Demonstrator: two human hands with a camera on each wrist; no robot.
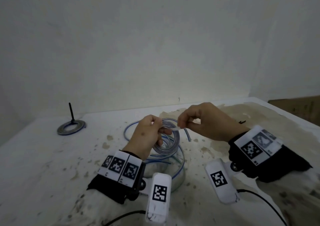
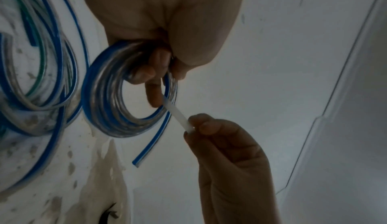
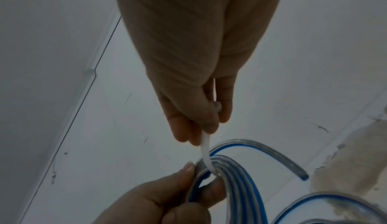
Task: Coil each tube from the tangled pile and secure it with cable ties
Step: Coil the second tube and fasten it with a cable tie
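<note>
The left hand (image 1: 147, 135) is gripping a coiled clear tube with a blue stripe (image 2: 117, 95), fingers and thumb curled round the bundled loops and holding it raised above the middle of the white table (image 1: 43, 156). The right hand (image 1: 206, 120) is pinching a white cable tie (image 2: 178, 115) between thumb and fingertips, the tie running across the coil's strands. The loose tube pile (image 1: 166, 163) is lying on the table beneath the hands, and a finished coil (image 1: 71, 127) is sitting near the far left edge.

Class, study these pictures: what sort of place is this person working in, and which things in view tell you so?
Probably a plain workroom or recording bench, not a home: a stained white table against a bare wall, loose tubing, and a finished coil set aside.
</note>
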